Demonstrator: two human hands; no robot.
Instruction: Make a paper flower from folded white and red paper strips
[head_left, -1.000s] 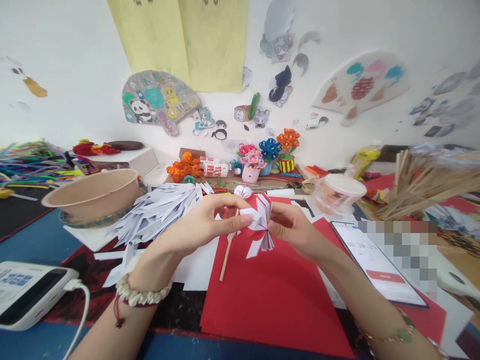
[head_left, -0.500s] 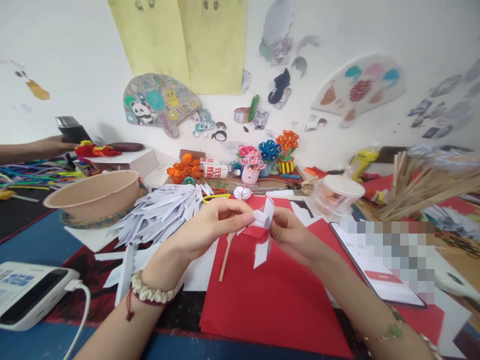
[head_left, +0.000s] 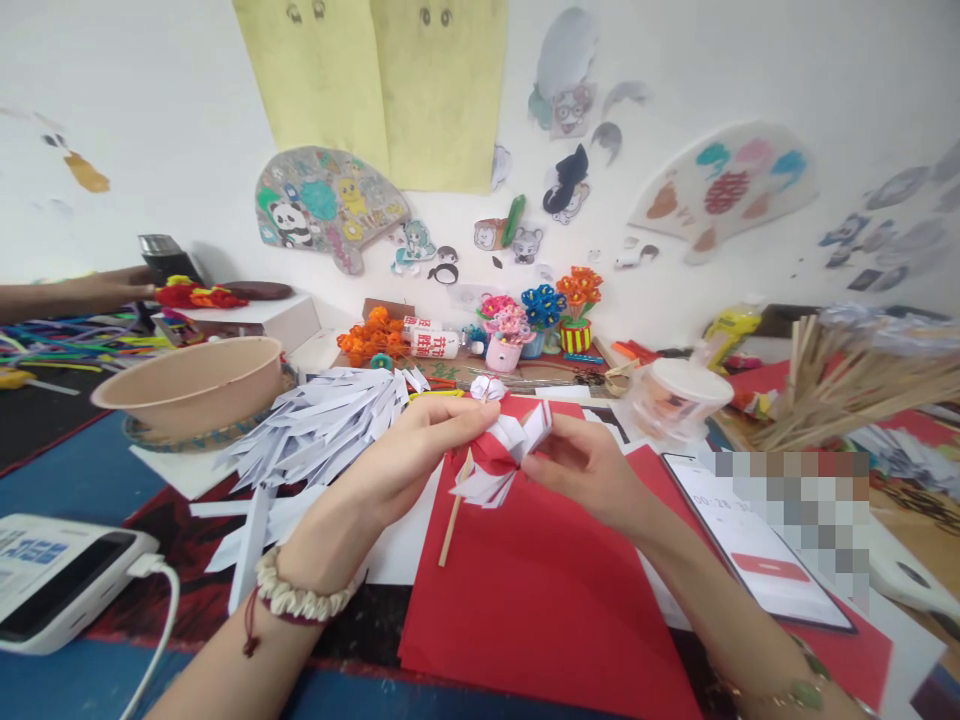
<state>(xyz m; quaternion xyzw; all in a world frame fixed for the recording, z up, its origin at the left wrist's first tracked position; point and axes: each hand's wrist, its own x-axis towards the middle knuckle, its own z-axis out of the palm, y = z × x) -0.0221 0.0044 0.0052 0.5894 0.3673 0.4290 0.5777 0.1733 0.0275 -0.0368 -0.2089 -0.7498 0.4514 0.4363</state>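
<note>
Both hands meet over a red paper sheet at the table's middle. My left hand pinches the top of a folded red-and-white paper piece. My right hand grips the same piece from its right side, fingers closed on the folds. A thin wooden stick slants down from under the piece onto the red sheet. A small white paper ball lies just behind the hands.
A heap of white paper strips lies left of the hands, beside a tan bowl. A phone lies at the right, wooden sticks beyond it. Another person's hand reaches in at far left.
The folded piece has been turned and tilted between my fingers, its loose end now pointing down-left. The other person's hand came into view at the far left.
</note>
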